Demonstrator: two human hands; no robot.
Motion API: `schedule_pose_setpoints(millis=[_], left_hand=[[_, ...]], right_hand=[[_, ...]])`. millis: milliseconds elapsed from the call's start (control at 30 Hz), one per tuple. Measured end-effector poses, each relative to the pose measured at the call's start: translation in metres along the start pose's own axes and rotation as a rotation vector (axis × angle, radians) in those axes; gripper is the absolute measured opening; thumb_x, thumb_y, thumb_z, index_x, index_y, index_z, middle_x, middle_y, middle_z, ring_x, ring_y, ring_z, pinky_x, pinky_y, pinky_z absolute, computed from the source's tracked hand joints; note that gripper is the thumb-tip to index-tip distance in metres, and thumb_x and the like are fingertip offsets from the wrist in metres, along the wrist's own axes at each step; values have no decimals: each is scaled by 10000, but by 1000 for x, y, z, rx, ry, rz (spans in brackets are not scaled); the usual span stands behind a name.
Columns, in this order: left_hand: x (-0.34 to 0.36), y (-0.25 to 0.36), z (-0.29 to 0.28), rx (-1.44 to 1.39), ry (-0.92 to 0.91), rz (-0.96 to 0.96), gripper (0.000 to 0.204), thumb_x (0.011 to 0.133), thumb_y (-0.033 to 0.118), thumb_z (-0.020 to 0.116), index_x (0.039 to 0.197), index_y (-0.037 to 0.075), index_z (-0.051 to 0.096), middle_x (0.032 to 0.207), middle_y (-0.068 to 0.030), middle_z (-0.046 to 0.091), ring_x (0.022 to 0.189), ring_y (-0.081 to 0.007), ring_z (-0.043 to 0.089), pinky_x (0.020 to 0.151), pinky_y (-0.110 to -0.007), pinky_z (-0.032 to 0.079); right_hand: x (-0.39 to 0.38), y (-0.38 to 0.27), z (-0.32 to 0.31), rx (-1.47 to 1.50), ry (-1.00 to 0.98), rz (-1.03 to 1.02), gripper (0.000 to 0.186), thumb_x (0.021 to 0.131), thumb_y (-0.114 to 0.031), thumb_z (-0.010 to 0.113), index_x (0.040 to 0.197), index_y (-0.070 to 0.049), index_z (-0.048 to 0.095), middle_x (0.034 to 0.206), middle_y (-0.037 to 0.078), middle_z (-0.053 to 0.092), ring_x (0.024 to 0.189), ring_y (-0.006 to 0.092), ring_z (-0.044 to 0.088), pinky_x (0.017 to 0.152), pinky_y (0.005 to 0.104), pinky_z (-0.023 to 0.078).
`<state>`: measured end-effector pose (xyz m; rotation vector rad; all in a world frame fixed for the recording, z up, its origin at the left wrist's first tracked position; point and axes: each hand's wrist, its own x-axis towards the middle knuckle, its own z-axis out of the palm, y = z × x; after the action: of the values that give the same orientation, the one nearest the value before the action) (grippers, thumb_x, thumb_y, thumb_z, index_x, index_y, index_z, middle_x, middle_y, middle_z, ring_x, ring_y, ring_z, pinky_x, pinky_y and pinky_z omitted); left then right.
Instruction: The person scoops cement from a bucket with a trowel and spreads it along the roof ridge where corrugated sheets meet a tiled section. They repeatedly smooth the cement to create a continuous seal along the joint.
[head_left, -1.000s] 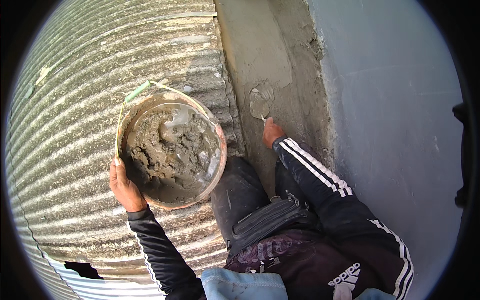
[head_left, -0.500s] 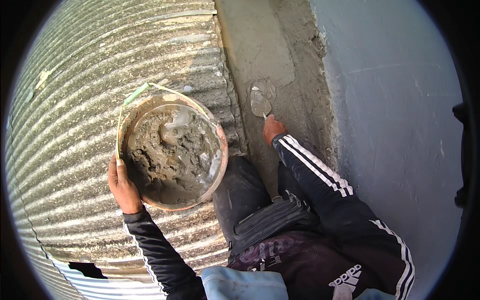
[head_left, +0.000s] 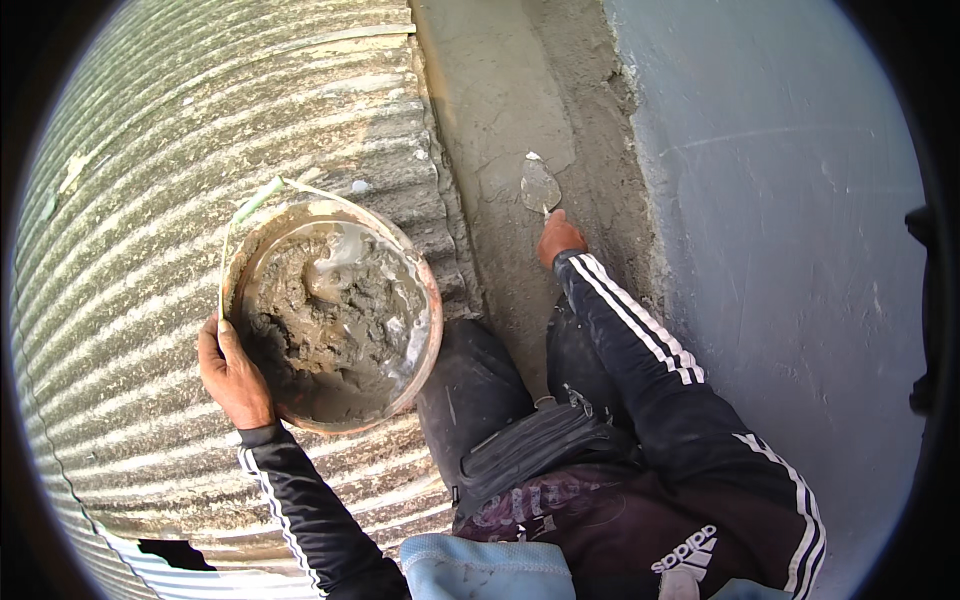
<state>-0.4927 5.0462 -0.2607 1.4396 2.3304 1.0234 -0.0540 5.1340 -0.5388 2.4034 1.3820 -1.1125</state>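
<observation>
My left hand (head_left: 236, 378) grips the left rim of a round bucket (head_left: 432, 345), its thumb by the lower end of the wire handle. Wet grey mortar (head_left: 335, 300) fills much of the bucket, lumpy with a shiny wet patch at the far side. The handle has a pale green grip (head_left: 260, 197) and leans over the far left rim. My right hand (head_left: 560, 238) is closed round the handle of a small trowel (head_left: 541, 186). Its rounded blade lies over the wet mortar strip (head_left: 500, 110); whether it touches the surface I cannot tell.
Corrugated roofing sheets (head_left: 140, 300) spread across the left, under the bucket. A smooth grey-blue wall (head_left: 790, 250) rises along the right, with rough mortar at its foot. My legs (head_left: 475, 375) and a black waist bag (head_left: 540, 445) are close below the strip.
The trowel and my right hand have moved slightly right and toward the far end. A raised patch of mortar under the blade now looks flatter. The bucket appears slightly further left.
</observation>
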Motion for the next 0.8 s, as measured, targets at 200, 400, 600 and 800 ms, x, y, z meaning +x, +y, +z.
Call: schedule_pose_setpoints(millis=[200, 400, 600, 800], left_hand=[[-1, 2, 1, -84, 15, 6, 327, 1115, 245, 562, 1196, -48, 684, 1024, -51, 699, 942, -119, 586, 885, -295, 492], [-1, 6, 1, -48, 37, 20, 317, 1109, 240, 572, 1157, -46, 699, 1002, -44, 699, 921, -109, 579, 865, -285, 488], [-2, 5, 2, -26, 62, 3, 309, 1104, 225, 578, 1180, -49, 701, 1025, -49, 707, 942, -113, 591, 887, -289, 495], [-2, 3, 4, -161, 50, -2, 304, 1105, 218, 577, 1170, -52, 701, 1015, -45, 704, 940, -110, 593, 880, -285, 496]], right_hand=[[-39, 14, 13, 52, -157, -165, 485, 960, -191, 598, 1355, 58, 466, 1265, 347, 665, 1209, 475, 662, 1057, 530, 509], [12, -20, -9, 119, -118, -202, 436, 991, -177, 558, 1349, 65, 498, 1299, 337, 658, 1226, 476, 653, 1043, 532, 524], [-25, -34, 6, -127, -238, -331, 426, 993, -158, 527, 1364, 53, 508, 1299, 348, 652, 1235, 481, 643, 1074, 535, 498], [-38, -2, -11, -100, -168, -410, 384, 938, -140, 566, 1266, 55, 524, 1167, 359, 690, 1137, 504, 675, 984, 563, 521]])
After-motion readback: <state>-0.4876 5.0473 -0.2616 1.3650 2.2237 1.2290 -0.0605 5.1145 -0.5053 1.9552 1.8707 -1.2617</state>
